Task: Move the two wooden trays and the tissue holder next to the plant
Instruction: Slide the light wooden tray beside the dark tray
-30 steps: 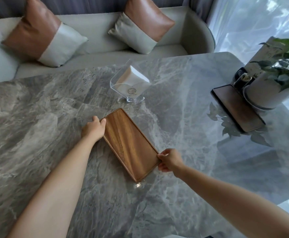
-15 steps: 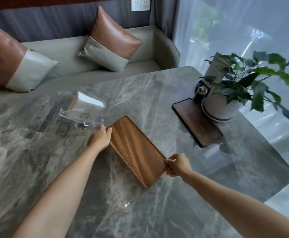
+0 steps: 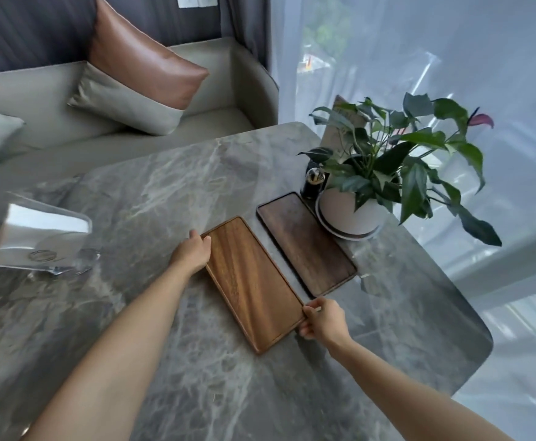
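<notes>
A light wooden tray (image 3: 252,283) lies on the marble table (image 3: 196,393), close beside a dark wooden tray (image 3: 306,248). My left hand (image 3: 193,253) grips the light tray's far left corner. My right hand (image 3: 322,319) pinches its near right edge. The dark tray rests against the white pot of the plant (image 3: 390,173). A clear tissue holder (image 3: 34,240) with white tissues stands at the left of the table, apart from both hands.
A small dark jar (image 3: 313,183) stands behind the dark tray, beside the pot. A grey sofa (image 3: 53,100) with brown-and-grey cushions runs along the table's far side. The table's rounded right edge (image 3: 482,345) is near the window curtain.
Both hands have carried the light tray to the right, from near the tissue holder to right beside the dark tray. The view has turned toward the plant.
</notes>
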Available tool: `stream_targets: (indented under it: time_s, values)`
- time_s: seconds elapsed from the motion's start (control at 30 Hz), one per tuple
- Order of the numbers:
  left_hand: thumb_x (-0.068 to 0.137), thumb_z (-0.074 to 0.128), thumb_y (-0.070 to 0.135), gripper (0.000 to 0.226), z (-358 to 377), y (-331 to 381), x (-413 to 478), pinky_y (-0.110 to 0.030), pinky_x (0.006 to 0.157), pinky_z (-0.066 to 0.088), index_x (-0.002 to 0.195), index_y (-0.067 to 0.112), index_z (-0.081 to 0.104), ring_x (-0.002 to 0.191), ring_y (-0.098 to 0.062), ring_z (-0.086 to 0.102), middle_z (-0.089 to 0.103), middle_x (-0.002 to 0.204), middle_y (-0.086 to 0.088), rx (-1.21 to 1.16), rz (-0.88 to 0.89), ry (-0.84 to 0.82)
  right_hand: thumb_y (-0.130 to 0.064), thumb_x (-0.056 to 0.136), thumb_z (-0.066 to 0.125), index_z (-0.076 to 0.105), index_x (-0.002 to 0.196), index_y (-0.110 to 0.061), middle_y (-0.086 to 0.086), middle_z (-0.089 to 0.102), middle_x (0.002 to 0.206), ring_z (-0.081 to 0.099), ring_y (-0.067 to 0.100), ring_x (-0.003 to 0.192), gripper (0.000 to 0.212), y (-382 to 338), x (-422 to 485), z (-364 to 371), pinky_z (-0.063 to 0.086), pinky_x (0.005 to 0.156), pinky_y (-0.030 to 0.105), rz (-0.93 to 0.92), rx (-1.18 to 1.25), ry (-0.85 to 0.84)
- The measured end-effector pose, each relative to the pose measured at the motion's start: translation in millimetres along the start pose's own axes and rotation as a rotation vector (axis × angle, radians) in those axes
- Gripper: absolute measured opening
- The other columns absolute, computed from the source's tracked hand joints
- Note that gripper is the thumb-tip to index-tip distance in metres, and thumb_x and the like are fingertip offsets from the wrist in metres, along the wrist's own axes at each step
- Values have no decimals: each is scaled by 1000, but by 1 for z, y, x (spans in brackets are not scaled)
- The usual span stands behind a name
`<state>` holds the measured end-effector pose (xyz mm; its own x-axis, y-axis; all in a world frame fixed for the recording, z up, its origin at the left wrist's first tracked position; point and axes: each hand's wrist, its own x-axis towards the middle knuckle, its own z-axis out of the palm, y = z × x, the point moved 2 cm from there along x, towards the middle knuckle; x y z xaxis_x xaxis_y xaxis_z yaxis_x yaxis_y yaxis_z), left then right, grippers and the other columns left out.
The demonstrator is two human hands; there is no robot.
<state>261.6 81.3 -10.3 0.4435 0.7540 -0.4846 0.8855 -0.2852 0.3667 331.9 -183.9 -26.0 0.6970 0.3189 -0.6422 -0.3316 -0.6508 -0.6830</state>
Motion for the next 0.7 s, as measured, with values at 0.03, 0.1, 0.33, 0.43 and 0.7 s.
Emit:
stream_targets:
  time_s: [0.03, 0.1, 0.33, 0.43, 0.7]
  values:
    - [99, 25, 31, 48, 2, 3, 4, -45, 105, 36, 135, -1, 30, 128, -42, 42, 42, 141, -29, 4, 2, 0, -2, 94, 40, 49, 75, -9, 11, 56, 57, 53, 17, 40, 21, 1, 3, 0, 49, 39, 23, 2, 10, 3]
    - [99, 24, 32, 48, 6, 12, 13, -47, 104, 37, 135, -1, 29, 127, -42, 42, 42, 141, -28, 16, 2, -4, -1, 94, 38, 49, 83, -5, 12, 56, 62, 52, 18, 44, 16, 2, 10, -1, 51, 42, 25, -2, 25, 7]
    - [100, 22, 31, 48, 13, 31, 33, -47, 104, 36, 133, -2, 30, 127, -42, 42, 40, 140, -29, 67, 15, -3, 1, 92, 37, 46, 89, -5, 8, 53, 69, 50, 16, 48, 11, 4, 23, 2, 50, 48, 27, -35, 20, 9]
    - [100, 22, 30, 48, 15, 35, 37, -46, 105, 35, 134, -3, 30, 129, -42, 40, 38, 141, -30, 77, 23, -8, -1, 93, 38, 46, 92, -6, 10, 56, 78, 51, 15, 49, 10, 5, 24, 2, 52, 52, 29, -42, -9, 14]
    - [100, 25, 29, 49, 20, 32, 36, -47, 107, 35, 137, -2, 29, 130, -42, 39, 39, 142, -29, 131, 51, -1, -1, 91, 40, 40, 88, -8, 13, 54, 76, 50, 19, 53, 8, -4, 21, -2, 53, 58, 40, -99, -12, 73]
